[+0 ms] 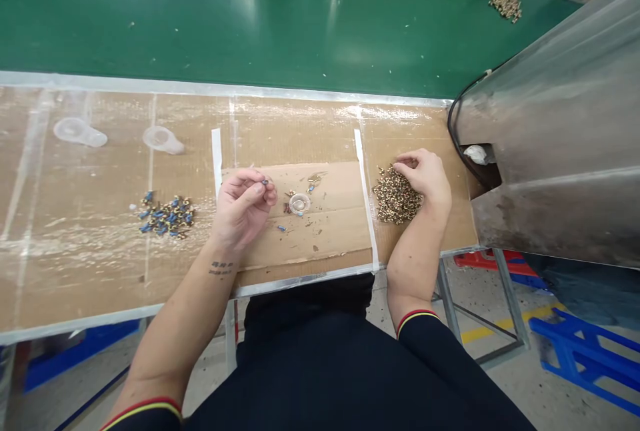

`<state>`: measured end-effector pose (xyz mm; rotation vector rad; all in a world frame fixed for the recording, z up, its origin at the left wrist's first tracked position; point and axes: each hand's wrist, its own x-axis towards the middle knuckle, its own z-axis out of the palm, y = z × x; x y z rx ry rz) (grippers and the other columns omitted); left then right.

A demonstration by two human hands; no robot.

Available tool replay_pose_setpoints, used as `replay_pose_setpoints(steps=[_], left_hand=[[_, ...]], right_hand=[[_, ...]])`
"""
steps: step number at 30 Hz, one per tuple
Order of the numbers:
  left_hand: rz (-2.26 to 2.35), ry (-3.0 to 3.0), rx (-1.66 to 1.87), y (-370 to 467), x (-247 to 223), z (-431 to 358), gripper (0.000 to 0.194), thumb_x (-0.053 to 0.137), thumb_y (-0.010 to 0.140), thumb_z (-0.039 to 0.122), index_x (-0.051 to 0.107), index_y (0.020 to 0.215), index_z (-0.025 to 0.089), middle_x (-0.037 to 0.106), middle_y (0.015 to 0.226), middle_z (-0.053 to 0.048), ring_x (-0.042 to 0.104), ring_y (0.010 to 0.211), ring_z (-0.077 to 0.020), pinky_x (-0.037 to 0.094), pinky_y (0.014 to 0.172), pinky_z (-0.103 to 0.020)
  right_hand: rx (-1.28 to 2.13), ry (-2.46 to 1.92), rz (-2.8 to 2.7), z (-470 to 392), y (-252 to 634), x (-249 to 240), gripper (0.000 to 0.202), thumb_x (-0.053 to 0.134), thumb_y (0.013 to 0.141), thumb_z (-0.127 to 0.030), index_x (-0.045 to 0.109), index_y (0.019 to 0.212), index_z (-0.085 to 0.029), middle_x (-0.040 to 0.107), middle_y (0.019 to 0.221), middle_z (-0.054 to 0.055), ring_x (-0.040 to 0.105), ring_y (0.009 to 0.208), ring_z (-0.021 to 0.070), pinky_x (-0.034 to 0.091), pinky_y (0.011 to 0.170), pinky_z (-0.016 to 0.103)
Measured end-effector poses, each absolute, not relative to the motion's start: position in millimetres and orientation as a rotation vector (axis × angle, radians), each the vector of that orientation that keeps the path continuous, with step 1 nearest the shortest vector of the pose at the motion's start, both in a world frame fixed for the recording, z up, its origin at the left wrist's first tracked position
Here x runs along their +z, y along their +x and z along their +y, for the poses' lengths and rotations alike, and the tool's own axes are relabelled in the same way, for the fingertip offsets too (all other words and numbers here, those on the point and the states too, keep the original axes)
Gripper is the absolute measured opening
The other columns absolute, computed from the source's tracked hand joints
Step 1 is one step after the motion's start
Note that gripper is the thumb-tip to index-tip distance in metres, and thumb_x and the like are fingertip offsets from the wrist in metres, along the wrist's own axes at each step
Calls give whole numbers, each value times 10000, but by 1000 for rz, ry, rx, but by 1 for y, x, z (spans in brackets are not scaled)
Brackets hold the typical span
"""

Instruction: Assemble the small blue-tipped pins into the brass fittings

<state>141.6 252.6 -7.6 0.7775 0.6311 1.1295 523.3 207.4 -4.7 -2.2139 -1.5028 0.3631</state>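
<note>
My left hand (245, 207) is raised over the left part of a cardboard mat (340, 237), thumb and fingertips pinching a small dark bluish piece (265, 182). Its exact kind is too small to tell. At the right, my right hand (425, 174) reaches to the upper edge of a pile of small brass-coloured metal parts (397, 197), its fingers bent together. Whatever is between those fingertips cannot be made out. Between the hands stands a small clear round cup (300, 203), with a few loose pieces around it, among them a blue-and-brass part (311, 188) and a blue piece (282, 228).
Left of my left hand lies a heap of blue-and-brass parts (167, 216). Two translucent plastic scoops (80, 132) lie behind it. A green surface (200, 24) runs along the back, bearing another brass pile (506, 5). A metal housing (555, 131) with a black cable bounds the right side.
</note>
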Motion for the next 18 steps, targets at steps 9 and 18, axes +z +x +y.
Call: replay_pose_setpoints(steps=[9,18], left_hand=[[622,765,1137,142,-6,253,305,982,646,313,732,794,219,703,731,11,625,627,-74,547,566,-160],[607,770,1106,145,-8,251,286,965,675,294,725,807,209,725,748,8,665,657,-83,553,580,-175]], right_hand=[[473,-2222,-1817,212,500,0,118,743,788,-267,817,879,-256,760,982,67,640,954,276,502,967,487],[491,-2053,-1782,215,494,5,86,659,767,-155,705,752,-226,727,771,25,633,734,212,540,789,400]])
